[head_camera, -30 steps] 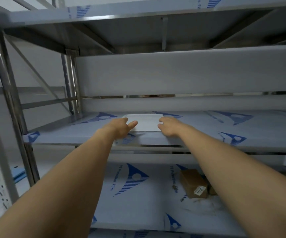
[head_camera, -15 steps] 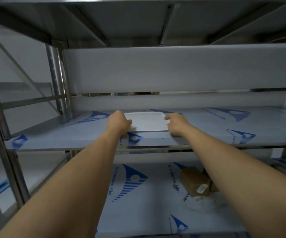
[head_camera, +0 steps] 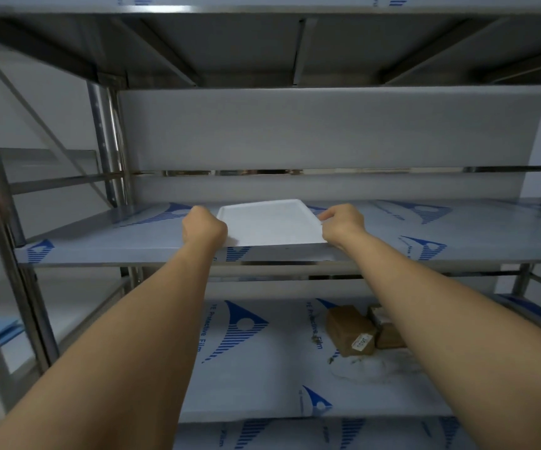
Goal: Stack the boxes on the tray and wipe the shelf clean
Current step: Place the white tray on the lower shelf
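At the front edge of the film-covered steel shelf point(head_camera: 457, 235) lies a flat white plastic tray point(head_camera: 270, 222), long axis running away from the person; left hand point(head_camera: 203, 228) and right hand point(head_camera: 342, 224) curl closed on its opposite side rims, equally near.

Both hands, left hand point(head_camera: 203, 226), right hand point(head_camera: 342, 224), grip white tray point(head_camera: 270, 222) on upper shelf point(head_camera: 457, 235); boxes point(head_camera: 352, 329) below
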